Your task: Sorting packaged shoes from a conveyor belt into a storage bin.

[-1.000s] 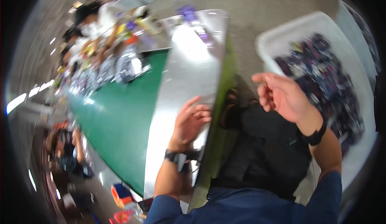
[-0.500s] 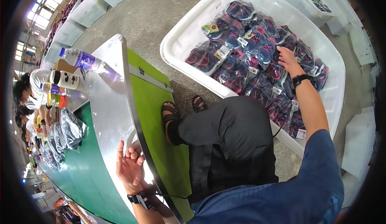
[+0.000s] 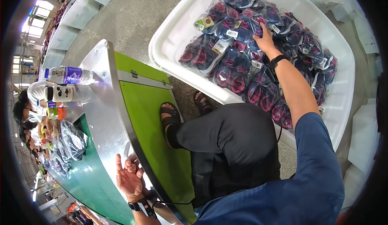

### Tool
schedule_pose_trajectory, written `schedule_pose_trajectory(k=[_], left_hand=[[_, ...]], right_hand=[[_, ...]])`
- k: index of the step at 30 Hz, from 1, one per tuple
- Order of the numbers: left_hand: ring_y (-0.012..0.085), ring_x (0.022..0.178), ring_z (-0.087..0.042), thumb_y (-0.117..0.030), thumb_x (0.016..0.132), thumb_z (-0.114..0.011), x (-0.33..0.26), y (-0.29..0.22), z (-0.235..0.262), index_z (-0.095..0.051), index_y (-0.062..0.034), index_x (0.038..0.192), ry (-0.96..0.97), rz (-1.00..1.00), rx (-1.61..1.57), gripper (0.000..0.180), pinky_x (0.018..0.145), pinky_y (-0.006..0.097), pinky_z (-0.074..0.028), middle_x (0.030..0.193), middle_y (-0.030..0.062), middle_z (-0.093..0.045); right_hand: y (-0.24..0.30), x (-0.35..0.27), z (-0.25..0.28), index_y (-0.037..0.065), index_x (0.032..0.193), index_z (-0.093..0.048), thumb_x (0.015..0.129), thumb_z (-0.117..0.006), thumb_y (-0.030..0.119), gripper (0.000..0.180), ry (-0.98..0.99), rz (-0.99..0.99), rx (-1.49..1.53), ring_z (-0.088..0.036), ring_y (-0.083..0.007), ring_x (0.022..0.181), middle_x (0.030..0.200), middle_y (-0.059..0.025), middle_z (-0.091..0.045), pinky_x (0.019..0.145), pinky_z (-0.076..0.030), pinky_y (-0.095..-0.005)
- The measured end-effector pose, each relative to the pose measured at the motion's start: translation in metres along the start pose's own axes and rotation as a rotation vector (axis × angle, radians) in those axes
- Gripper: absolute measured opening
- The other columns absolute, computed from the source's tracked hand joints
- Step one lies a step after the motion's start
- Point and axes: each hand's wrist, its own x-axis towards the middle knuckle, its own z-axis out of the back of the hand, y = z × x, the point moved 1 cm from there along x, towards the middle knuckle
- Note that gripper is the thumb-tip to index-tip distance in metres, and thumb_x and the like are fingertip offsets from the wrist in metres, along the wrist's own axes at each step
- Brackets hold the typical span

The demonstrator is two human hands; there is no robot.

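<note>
My right hand (image 3: 265, 41) reaches into a big white plastic tub (image 3: 158, 43). Its thumb and fingers are round the right end of a bagged pair of shoes (image 3: 241, 28), dark blue with pink and in clear plastic. The pair lies on top of the heap; some fingertips are hidden. More bagged shoes (image 3: 230, 72) of the same colours lie packed around it, several with white labels. By the metal edge of the worktable (image 3: 106, 104), my left hand (image 3: 130, 179) is palm up and holds nothing. Its index finger is stretched out and the others are loosely curled.
A clear bottle with a purple label (image 3: 72, 75) and a white cup with a dark lid (image 3: 60, 93) stand on the table. Dark bagged items (image 3: 73, 138) lie on its green surface, near other people. A green panel (image 3: 149, 120) is beside my legs; more white tubs (image 3: 361, 140) stand right.
My right hand has moved left and farther into the tub, onto the end of a bagged pair of shoes. The view has shifted slightly. My left hand stays by the table edge.
</note>
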Motion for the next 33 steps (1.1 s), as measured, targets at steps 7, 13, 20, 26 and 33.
schedule_pose_trajectory(k=[7,13,20,26,33], left_hand=[[0.0281,0.12,-0.062,-0.03,0.109,-0.053,-0.006,-0.006,0.007,-0.031,-0.0103,0.162,-0.015,-0.043,0.012,0.06,0.09,0.052,-0.057,0.137,0.0225,-0.057],[0.0339,0.126,-0.061,-0.03,0.106,-0.057,0.011,-0.001,-0.003,-0.033,-0.0061,0.161,-0.003,0.047,0.04,0.065,0.103,0.051,-0.058,0.134,0.0212,-0.061],[0.0262,0.119,-0.064,-0.028,0.107,-0.059,-0.005,-0.016,0.008,-0.041,-0.0075,0.156,0.09,0.077,-0.015,0.057,0.103,0.048,-0.056,0.13,0.0155,-0.064],[0.0214,0.114,-0.066,-0.025,0.108,-0.058,-0.001,-0.013,0.0,-0.046,-0.011,0.15,0.094,0.067,-0.043,0.046,0.101,0.045,-0.057,0.125,0.011,-0.066],[0.02,0.103,-0.068,-0.03,0.107,-0.059,-0.003,-0.027,0.005,-0.059,-0.0121,0.132,-0.069,0.198,0.013,0.031,0.094,0.04,-0.058,0.111,0.0065,-0.067]], right_hand=[[0.022,-0.001,0.004,0.007,0.163,-0.031,0.085,-0.082,0.029,0.096,0.081,-0.079,-0.051,-0.043,-0.0402,0.148,0.158,-0.028,-0.047,0.121,-0.036,-0.0415],[0.046,-0.005,0.081,0.001,0.155,-0.042,0.096,-0.073,0.024,0.071,0.072,0.047,0.353,-0.06,-0.0246,0.128,0.142,-0.0166,-0.062,0.103,-0.05,-0.0362],[0.307,-0.152,0.135,0.006,0.154,-0.048,0.107,-0.058,0.03,0.053,0.821,-0.078,1.027,-0.059,-0.014,0.114,0.126,-0.0027,-0.061,0.098,-0.047,-0.0287],[0.433,-0.283,0.131,-0.001,0.153,-0.045,0.108,-0.052,0.03,0.056,1.139,0.109,1.139,-0.055,-0.0112,0.098,0.111,0.0002,-0.058,0.08,-0.043,-0.0253],[0.432,-0.343,0.037,0.001,0.144,-0.051,0.107,-0.056,0.029,0.047,1.35,-0.006,0.921,-0.063,-0.0137,0.091,0.103,-0.004,-0.064,0.074,-0.051,-0.0267]])
